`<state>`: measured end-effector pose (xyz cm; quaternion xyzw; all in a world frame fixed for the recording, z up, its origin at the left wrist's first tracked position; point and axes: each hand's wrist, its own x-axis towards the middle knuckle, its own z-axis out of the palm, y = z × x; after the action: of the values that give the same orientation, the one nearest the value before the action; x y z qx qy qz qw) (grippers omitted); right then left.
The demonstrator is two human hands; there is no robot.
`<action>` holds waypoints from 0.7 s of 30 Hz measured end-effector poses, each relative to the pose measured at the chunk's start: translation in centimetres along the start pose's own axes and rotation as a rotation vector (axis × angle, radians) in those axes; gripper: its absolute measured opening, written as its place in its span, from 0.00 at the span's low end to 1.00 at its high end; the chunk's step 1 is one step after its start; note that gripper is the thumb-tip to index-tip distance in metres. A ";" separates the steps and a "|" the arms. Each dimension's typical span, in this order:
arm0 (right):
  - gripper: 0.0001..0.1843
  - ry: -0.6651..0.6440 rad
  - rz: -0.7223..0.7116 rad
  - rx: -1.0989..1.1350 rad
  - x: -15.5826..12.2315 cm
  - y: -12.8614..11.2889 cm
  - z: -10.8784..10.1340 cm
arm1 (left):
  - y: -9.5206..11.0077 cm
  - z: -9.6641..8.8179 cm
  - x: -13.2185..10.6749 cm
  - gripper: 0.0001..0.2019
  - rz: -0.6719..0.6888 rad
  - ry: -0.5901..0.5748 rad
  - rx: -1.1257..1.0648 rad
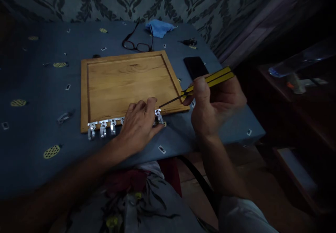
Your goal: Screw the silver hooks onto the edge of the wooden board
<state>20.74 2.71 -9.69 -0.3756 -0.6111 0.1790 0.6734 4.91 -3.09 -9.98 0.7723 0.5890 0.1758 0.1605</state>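
My right hand (pixel 214 105) is closed round the yellow-and-black handle of a screwdriver (pixel 217 77). Its thin shaft points down-left, with the tip close to the right end of a metal hook rail (pixel 103 124); whether it touches a screw I cannot tell. The rail, with several silver hooks, lies along the near edge of a framed wooden board (pixel 128 86). My left hand (pixel 138 122) grips the rail against that edge, fingers on top and thumb low by the rightmost hook. It hides the middle of the rail.
Beyond the board lie eyeglasses (pixel 139 46) and a blue cloth (pixel 159 28). A dark phone (pixel 195 67) rests to the right, with a small dark object (pixel 190 42) behind it. One loose metal piece (pixel 63 117) sits left on the patterned tablecloth (pixel 34 128).
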 end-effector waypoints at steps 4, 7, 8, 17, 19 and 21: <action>0.18 -0.090 0.059 0.021 0.2 -0.1 -0.4 | 0.0 0.0 0.0 0.30 0.001 -0.002 0.013; 0.14 -0.127 0.117 0.049 -0.2 -0.1 -0.4 | -0.1 0.0 -0.1 0.29 0.008 0.000 0.016; 0.14 -0.138 0.125 0.053 -0.3 -0.1 -0.4 | -0.1 0.1 -0.1 0.29 0.012 0.004 0.018; 0.16 -0.184 0.057 -0.057 -0.6 1.0 -0.6 | 0.1 -0.1 0.0 0.30 -0.003 -0.003 0.016; 0.16 -0.207 0.044 -0.072 -0.6 1.1 -0.8 | 0.1 -0.1 0.0 0.30 0.000 -0.003 0.018; 0.15 -0.245 0.034 -0.061 -0.5 0.8 -1.1 | 0.1 -0.1 0.0 0.29 0.005 -0.004 0.024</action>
<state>21.83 2.58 -10.57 -0.3817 -0.6874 0.2163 0.5788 4.96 -3.09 -9.84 0.7760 0.5889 0.1674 0.1519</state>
